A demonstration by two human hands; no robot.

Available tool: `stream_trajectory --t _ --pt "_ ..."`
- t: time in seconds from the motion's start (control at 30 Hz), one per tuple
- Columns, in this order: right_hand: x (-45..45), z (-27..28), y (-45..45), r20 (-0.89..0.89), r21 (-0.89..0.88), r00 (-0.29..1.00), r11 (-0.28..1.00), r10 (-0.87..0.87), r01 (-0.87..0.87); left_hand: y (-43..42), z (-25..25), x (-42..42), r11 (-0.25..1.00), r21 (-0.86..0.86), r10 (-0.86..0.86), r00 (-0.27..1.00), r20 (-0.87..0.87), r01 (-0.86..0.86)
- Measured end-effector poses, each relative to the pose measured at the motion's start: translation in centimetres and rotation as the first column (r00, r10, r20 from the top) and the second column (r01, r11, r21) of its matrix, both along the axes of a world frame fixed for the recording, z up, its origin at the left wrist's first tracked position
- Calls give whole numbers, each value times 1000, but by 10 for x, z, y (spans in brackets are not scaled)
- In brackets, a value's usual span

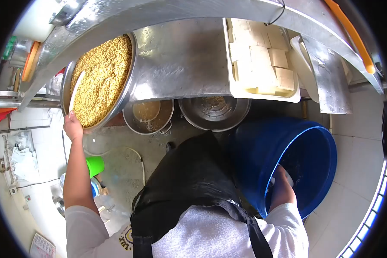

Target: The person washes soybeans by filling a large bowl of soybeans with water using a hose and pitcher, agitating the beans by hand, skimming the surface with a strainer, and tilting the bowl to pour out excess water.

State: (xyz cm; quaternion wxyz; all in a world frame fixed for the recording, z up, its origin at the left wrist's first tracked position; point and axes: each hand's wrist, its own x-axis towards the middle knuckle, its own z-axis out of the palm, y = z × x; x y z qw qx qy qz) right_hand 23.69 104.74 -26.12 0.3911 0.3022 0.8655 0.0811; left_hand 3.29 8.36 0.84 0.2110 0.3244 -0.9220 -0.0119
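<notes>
A large metal basin (134,64) full of yellow soybeans (101,81) stands on the left of the steel counter. At its near left rim is my left hand (74,127), fingers closed at the lower end of a white curved plastic piece (76,92) lying against the beans. My right hand (282,177) reaches inside a tilted blue barrel (262,159), closed around a white scoop-like thing (289,178). The barrel's dark inside hides part of that scoop, and its bottom cannot be made out.
A white tray (262,95) of tofu blocks (260,56) sits on the counter (180,60). Below it are a metal pot (148,124) and a wide metal basin (215,124). A hose (137,155) and a green bucket (95,166) are on the floor to the left.
</notes>
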Motion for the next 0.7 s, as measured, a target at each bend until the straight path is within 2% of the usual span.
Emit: stream_trajectory --t 0.07,0.17,0.3,0.43,0.5,0.57,0.63,0.7 --pt "6 -4 -10 -26 -1 999 1000 -25 25 8 5 -2 1000 27 9 1000 2 -9" --pt "14 -12 -13 -59 -19 997 999 -50 49 7 2 -1 999 -22 -24 999 -22 24" --pt "17 -21 -14 -125 -90 986 991 -113 103 6 3 -2 1000 -6 20 1000 11 -20" --pt "6 -38 -10 -241 -256 922 936 -304 241 7 2 -3 1000 -7 20 1000 4 -20" --pt "-4 -45 -8 -297 -448 786 806 -541 386 6 -1 -4 1000 -2 16 1000 -18 -16" --pt "-18 -51 -7 -260 -675 541 551 -800 490 5 0 -4 1000 3 20 999 -29 -20" --pt "-36 -50 -7 -110 -850 240 216 -964 480 10 2 -4 999 8 42 999 -32 -42" --pt "-53 -45 -8 -8 -922 75 36 -997 384 18 6 -4 998 30 60 997 -43 -59"
